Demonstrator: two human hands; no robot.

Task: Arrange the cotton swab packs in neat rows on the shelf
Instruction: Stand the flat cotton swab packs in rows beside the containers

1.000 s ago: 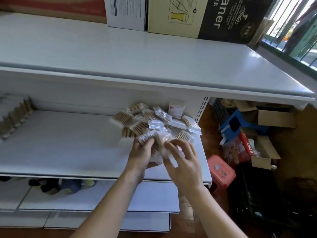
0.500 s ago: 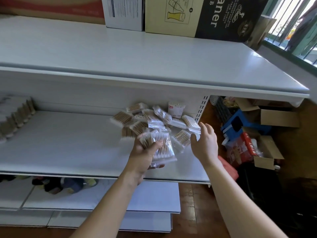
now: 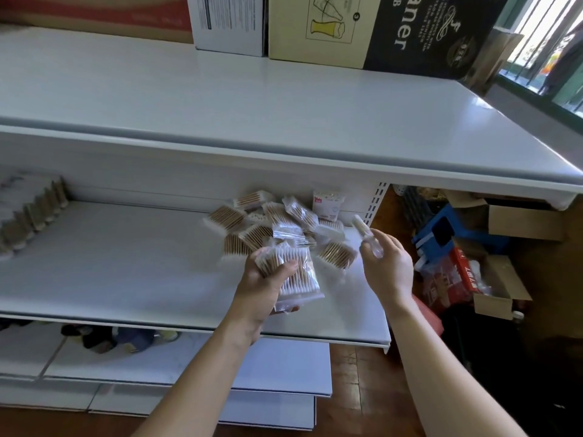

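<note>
Left hand [image 3: 268, 287] grips a stack of packs [image 3: 296, 272] just in front of the pile [image 3: 277, 225] on the shelf [image 3: 126, 272]; right hand [image 3: 383, 266] pinches 1 pack [image 3: 366, 236] beside the pile; add it squarely, edges flush.

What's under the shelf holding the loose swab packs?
Below the shelf lie flat white boards and some dark and coloured items near the left. The shelf's front edge covers everything further back, so the rest cannot be seen.
</note>
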